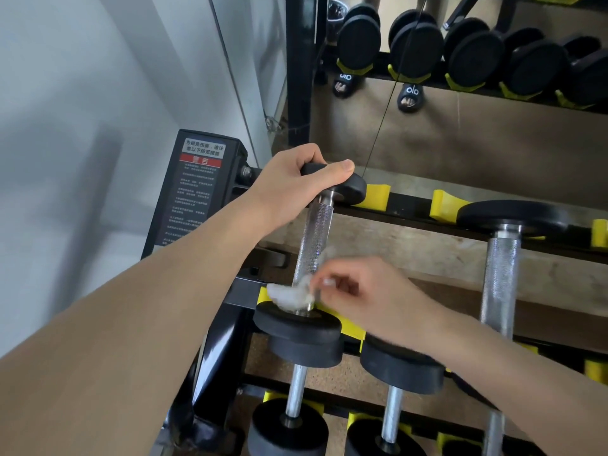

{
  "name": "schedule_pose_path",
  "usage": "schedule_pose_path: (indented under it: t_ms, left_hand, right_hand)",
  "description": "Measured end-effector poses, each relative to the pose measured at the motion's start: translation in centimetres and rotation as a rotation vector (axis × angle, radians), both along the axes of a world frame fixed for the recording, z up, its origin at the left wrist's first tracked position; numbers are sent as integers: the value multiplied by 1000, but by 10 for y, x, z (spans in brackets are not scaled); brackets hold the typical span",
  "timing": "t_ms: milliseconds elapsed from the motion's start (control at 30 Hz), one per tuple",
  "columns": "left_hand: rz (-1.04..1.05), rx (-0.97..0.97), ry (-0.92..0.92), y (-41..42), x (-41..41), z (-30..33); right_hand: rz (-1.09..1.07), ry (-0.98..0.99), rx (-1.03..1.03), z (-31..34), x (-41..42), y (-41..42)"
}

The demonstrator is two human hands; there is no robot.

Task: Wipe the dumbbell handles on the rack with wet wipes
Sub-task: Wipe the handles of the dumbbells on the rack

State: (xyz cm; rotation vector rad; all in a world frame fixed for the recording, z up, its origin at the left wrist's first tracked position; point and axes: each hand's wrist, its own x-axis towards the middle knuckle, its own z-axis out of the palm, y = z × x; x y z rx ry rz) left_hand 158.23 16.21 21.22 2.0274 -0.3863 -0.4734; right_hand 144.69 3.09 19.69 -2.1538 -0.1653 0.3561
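Observation:
A small dumbbell with a knurled steel handle (315, 238) lies across the top tier of the black rack (408, 210). My left hand (296, 179) grips its far black head (353, 189) from above. My right hand (365, 291) pinches a crumpled white wet wipe (289, 296) against the near end of that handle, just above the near black head (297, 325). The right hand is blurred by motion.
A larger dumbbell (501, 264) lies to the right on the same tier. More dumbbells (393, 413) sit on lower tiers in yellow cradles (376, 194). A black machine with a warning label (194, 192) stands left. A mirror (460, 60) behind reflects dumbbells and sandalled feet.

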Motion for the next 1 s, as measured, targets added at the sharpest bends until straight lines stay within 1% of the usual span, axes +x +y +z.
schedule_pose_path:
  t_ms: [100,133,167,233,300,400,433,467,533,567,600,667,767,867,933,1000]
  left_hand:
    - [9,-53,17,0,0,-1]
    - [10,-64,23,0,0,-2]
    - [11,-66,24,0,1,-3]
    - [11,-46,13,0,1,-3]
    - [3,-23,1,0,1,-3]
    - [1,1,-15,-2,0,-2]
    - [10,2,-14,-3,-1,-2]
    - [22,-7,-8,-4,-1,-2]
    - [44,-54,17,-4,-2,-2]
    - [49,-69,24,-4,-2,-2]
    - [48,-65,19,-4,-2,-2]
    - [48,-28,-8,-4,-3,-2]
    - [41,21,-39,-6,-3,-1]
    - [49,50,-59,-9,-5,-1]
    - [60,83,-83,-11,-8,0]
    - [51,173,-130,-17,-13,2]
  right_hand:
    - [-375,-232,71,6,28,2]
    - [-400,-299,49,6,33,8]
    - [-362,-342,4,3,32,15]
    - [-221,-381,-56,-10,19,24]
    - [-88,-314,-45,-17,0,20]
    - [93,-132,-78,-9,-6,5]
    - [102,-130,-93,-5,-3,3]
    - [38,-167,-93,-2,4,2]
    - [-265,-286,0,4,21,6]
    - [-374,-345,24,3,29,10]
    - [-407,-380,15,2,32,16]
    - [-324,-403,-47,-11,27,26]
    - [-175,-345,-58,-23,5,25]
    - [-93,-118,-4,-14,-5,13]
    - [-28,21,-8,-7,-6,4]
    - [-87,37,12,3,-10,-12]
